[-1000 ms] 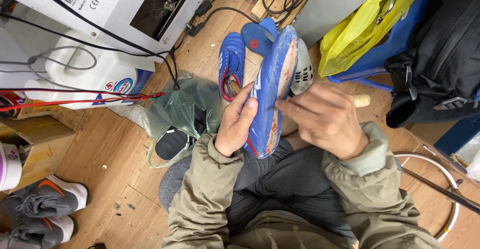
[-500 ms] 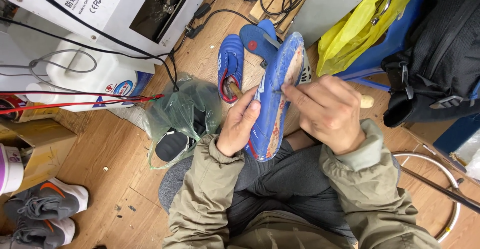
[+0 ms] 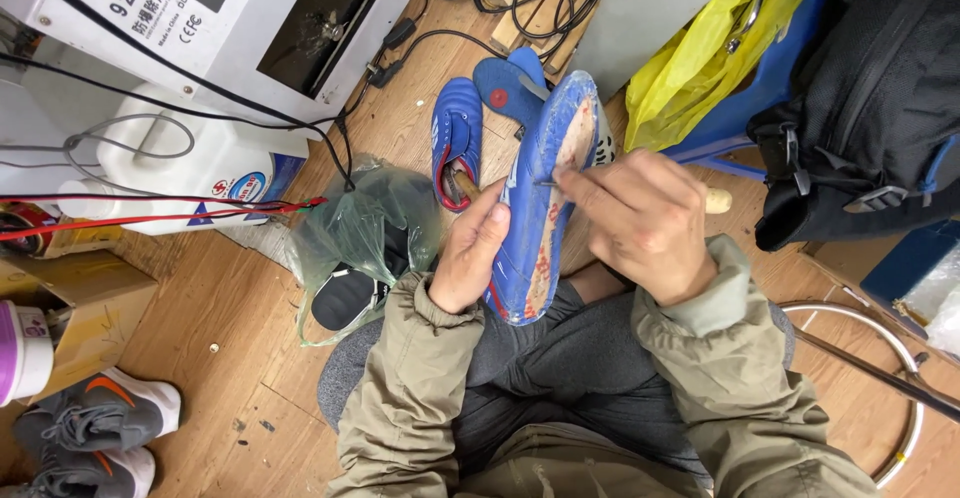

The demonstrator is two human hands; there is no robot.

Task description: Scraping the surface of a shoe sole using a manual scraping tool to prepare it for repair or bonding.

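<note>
A blue shoe (image 3: 545, 203) stands upturned on my lap, its worn sole side with bare tan patches facing me. My left hand (image 3: 472, 258) grips its left edge near the heel. My right hand (image 3: 640, 220) holds a wooden-handled tool (image 3: 716, 200) whose thin metal tip touches the sole about mid-length. A second blue shoe (image 3: 456, 143) and a loose blue insole (image 3: 505, 83) lie on the wooden floor just beyond.
A white machine (image 3: 220, 18) with black and red cables stands at the upper left. A clear bag (image 3: 350, 248) with a black shoe lies left of my knee. Grey sneakers (image 3: 95, 428), a yellow bag (image 3: 690, 58), a black backpack (image 3: 870, 108) and a metal ring (image 3: 900, 378) surround me.
My right hand has shifted up along the sole, bringing the tool tip to the shoe's middle. The left hand keeps its hold.
</note>
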